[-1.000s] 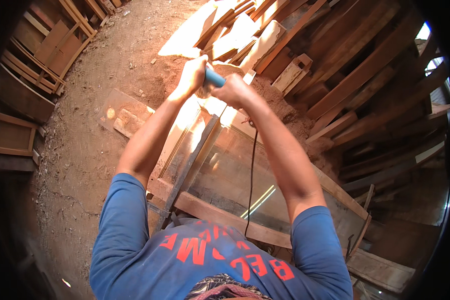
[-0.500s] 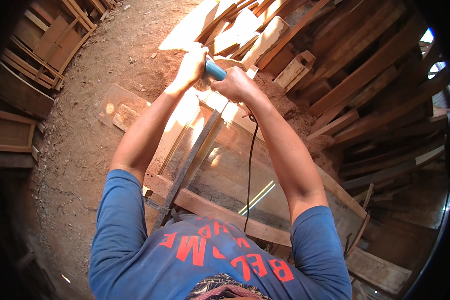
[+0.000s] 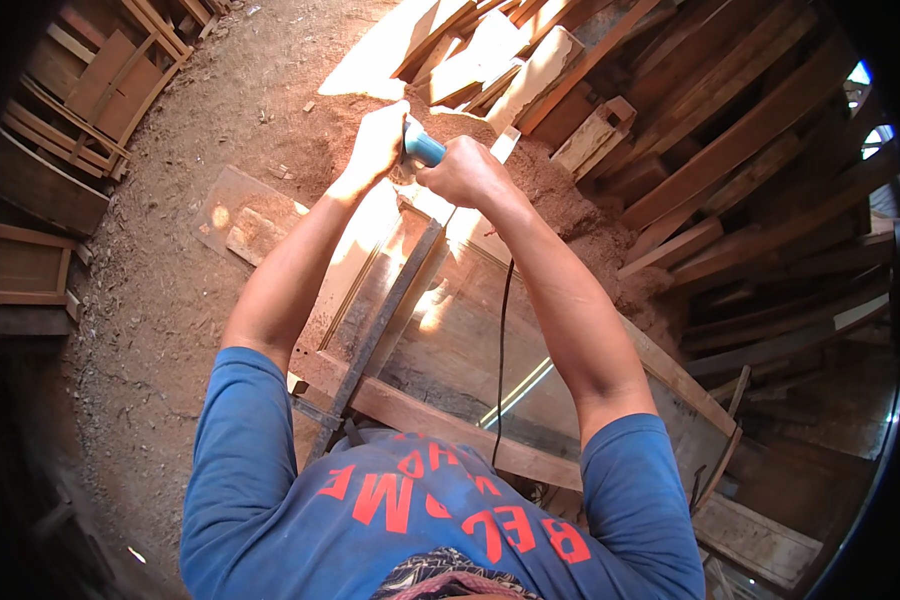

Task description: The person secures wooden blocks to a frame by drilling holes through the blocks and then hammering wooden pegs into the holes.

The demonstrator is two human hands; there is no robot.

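Both arms of the worker stretched well forward, sleeves blue. Blue corded power tool [image 3: 425, 149] between the two hands, above the sunlit far end of a wooden door frame [image 3: 470, 436]. Left hand [image 3: 378, 145]: grip closed on the tool's left end, fingers mostly hidden. Right hand [image 3: 466, 173]: grip closed round the other end of the blue body. Can't tell from here whether the tool touches the wood; the hands cover its underside.

Dark power cord [image 3: 501, 350] emerging from under the right forearm, hanging across the frame toward the worker's shirt. Dark metal bar clamp [image 3: 382, 312] lying slantwise over the frame, its far end just short of the hands. Reddish sawdust heap [image 3: 562, 205] beyond the right wrist. Planks [image 3: 730, 140] piled along the right; loose board [image 3: 232, 197] on the ground left of the left forearm.
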